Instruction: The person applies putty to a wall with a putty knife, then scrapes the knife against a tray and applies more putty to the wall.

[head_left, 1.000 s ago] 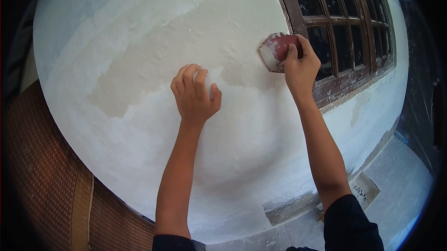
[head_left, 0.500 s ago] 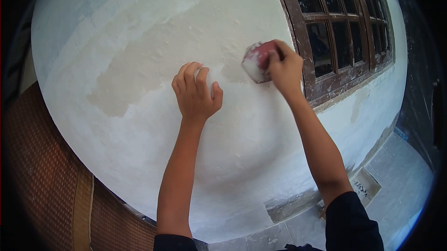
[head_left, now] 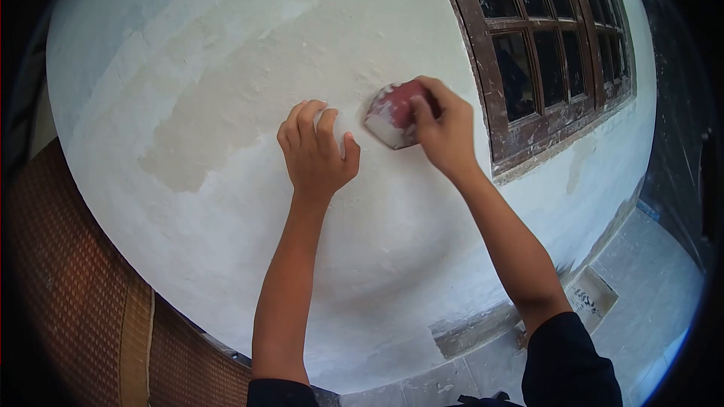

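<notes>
My right hand [head_left: 446,124] grips a plaster-smeared putty scraper [head_left: 394,114], dark red at the grip with a whitish blade. Its blade lies against the white wall [head_left: 392,218], left of the window frame. My left hand [head_left: 317,147] rests on the same wall with fingers apart and slightly bent, holding nothing. Around both hands the surface carries a damp beige patch of plaster [head_left: 185,143] with small ridges, which stretches up and to the left. Paler, smoother wall shows below the hands.
A brown wooden window [head_left: 526,67] with dark panes stands at upper right, its frame specked white. Woven brown matting [head_left: 68,256] borders the wall at lower left. On the grey tiled floor [head_left: 641,271] lies a shallow tray [head_left: 592,297] with dark bits in it.
My right hand has slid the scraper left and slightly down across the wall, closer to my left hand. The left hand stays in place.
</notes>
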`<state>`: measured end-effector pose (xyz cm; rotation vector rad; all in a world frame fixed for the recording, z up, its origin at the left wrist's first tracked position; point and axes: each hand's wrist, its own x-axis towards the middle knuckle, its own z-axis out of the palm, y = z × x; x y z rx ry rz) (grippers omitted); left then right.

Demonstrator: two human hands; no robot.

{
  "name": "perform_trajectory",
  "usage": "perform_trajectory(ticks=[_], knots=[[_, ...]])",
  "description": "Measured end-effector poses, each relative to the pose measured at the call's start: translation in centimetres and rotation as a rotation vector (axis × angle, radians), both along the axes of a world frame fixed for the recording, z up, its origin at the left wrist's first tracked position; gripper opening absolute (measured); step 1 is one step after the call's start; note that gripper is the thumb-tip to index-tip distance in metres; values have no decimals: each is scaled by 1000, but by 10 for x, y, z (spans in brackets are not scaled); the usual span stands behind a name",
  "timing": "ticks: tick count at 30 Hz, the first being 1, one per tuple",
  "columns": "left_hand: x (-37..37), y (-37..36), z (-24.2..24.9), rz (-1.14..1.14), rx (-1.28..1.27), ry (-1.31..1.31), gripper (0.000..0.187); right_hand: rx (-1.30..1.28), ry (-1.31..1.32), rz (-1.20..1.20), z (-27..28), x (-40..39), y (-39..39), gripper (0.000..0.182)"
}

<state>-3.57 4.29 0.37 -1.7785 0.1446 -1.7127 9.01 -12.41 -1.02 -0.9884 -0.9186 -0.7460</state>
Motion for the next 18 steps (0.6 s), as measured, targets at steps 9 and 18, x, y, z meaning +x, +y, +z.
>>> perform_trajectory(ticks=[9,18], knots=[[3,-1,0,-15,20,14,47,33,-23,-3,16,14,3,23],[1,0,-1,-19,34,25,47,9,-62,12,26,8,6,25]])
